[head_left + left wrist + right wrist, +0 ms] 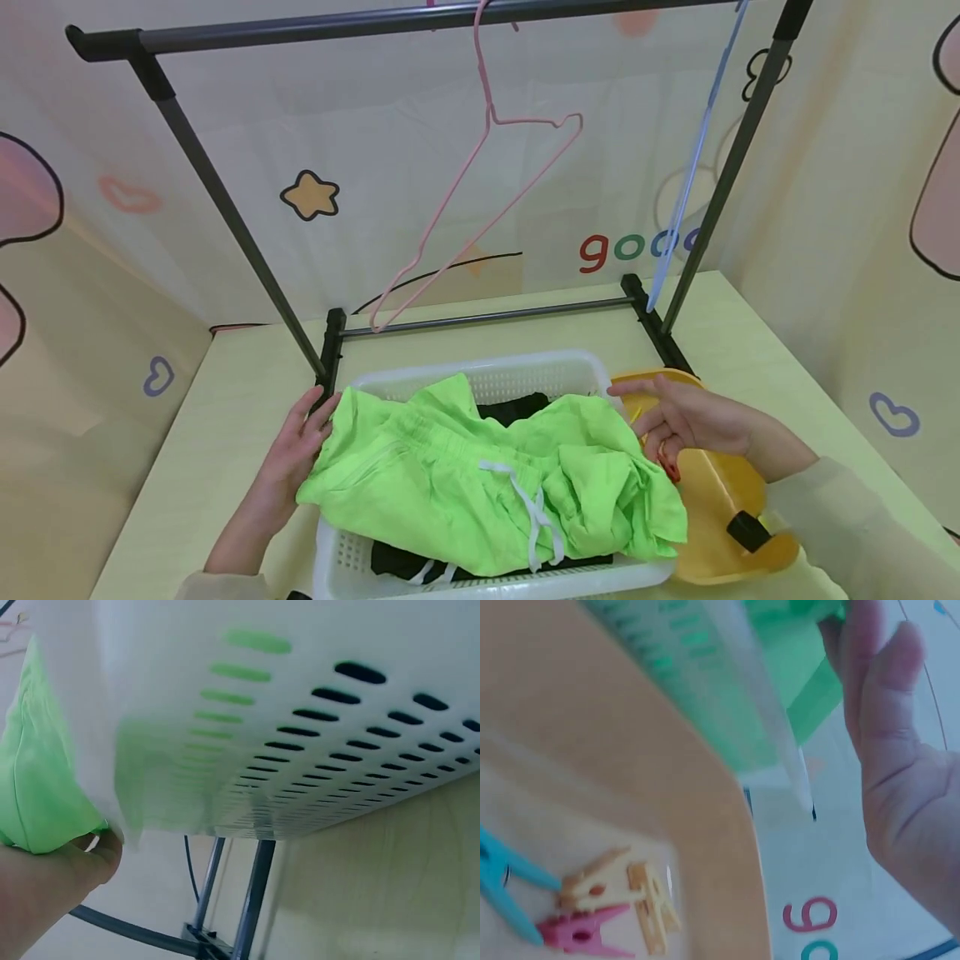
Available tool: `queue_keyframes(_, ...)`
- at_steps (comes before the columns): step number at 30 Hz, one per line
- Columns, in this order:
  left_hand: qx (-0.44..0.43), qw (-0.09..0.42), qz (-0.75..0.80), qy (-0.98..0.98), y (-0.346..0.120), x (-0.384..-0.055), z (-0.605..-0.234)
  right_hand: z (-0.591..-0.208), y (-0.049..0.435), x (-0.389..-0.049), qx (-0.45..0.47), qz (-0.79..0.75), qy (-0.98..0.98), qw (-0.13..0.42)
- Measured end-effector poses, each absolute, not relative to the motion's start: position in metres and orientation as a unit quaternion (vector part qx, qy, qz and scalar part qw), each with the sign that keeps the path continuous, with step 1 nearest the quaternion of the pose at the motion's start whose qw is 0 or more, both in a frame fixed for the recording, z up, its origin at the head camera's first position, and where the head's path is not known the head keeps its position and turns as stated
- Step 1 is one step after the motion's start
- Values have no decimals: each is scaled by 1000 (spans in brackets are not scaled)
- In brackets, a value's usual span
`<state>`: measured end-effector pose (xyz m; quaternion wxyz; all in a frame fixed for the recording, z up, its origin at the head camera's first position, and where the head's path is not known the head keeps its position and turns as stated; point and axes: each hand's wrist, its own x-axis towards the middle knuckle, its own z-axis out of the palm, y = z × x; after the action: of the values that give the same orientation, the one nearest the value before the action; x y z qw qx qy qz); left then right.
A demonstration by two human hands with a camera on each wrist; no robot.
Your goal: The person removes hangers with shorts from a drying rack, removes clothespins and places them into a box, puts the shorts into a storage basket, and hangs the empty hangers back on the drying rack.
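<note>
Bright green shorts point(450, 475) with a white drawstring lie spread over the top of a white perforated basket point(570, 367). At their left edge, my left hand point(288, 462) pinches the green fabric; the left wrist view shows finger and thumb point(101, 855) curled at its lower corner. My right hand point(686, 421) is at the right edge of the shorts, one finger stretched out over the basket rim and the others loosely bent beside the cloth. Black clothing point(513, 408) shows under the shorts in the basket.
A black rack point(322, 25) stands behind the basket, with a pink hanger point(450, 200) and a blue hanger point(693, 158) on its bar. To the right sits a yellow basin point(720, 483); clothespins point(585, 930) lie inside it. Printed curtains surround the table.
</note>
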<state>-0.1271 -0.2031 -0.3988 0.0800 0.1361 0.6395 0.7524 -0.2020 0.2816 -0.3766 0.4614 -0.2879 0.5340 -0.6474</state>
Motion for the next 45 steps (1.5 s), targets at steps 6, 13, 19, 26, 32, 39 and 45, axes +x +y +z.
queue_keyframes(6, 173, 86, 612, 767, -188, -123, -389, -372, 263, -196, -307, -646, 536, 448)
queue_keyframes(13, 184, 108, 489, 846, -171, -121, -387, -373, 246, -183, -328, -518, 686, 392)
queue_keyframes(19, 230, 93, 400, 883, -156, -121, -394, -374, 223, -165, -363, -381, 791, 314)
queue_keyframes(26, 253, 108, 320, 907, -146, -119, -401, -385, 203, -145, -391, -309, 828, 254)
queue_keyframes(32, 270, 126, 252, 921, -141, -118, -403, -394, 193, -137, -418, -213, 865, 176)
queue_keyframes(39, 286, 157, 207, 922, -137, -119, -406, -405, 185, -135, -427, -116, 883, 159)
queue_keyframes(45, 294, 175, 180, 922, -135, -118, -408, -416, 182, -136, -470, -46, 876, 97)
